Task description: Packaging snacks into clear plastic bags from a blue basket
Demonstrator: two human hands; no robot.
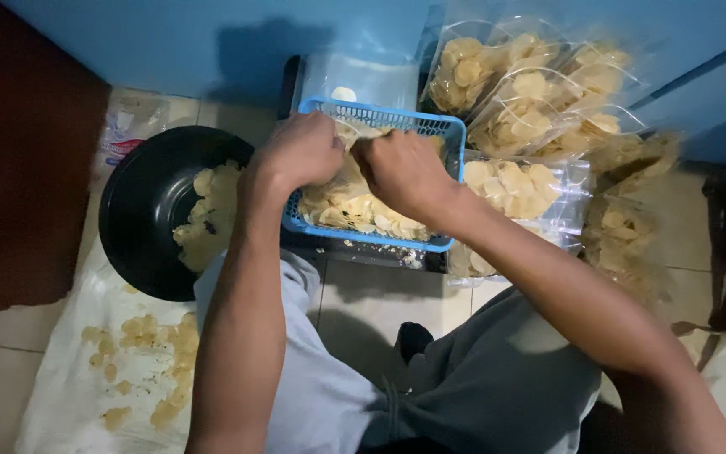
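— Both closed: left hand and right hand pinching the clear bag of chips, sitting in the blue basket, mid-scene
— Sealing step, seemingly; needing a firm, even grip

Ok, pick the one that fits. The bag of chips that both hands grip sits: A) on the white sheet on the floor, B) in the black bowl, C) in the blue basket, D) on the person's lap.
C: the left hand and right hand pinch the top of a clear bag of chips that rests inside the blue basket, beside the black bowl.
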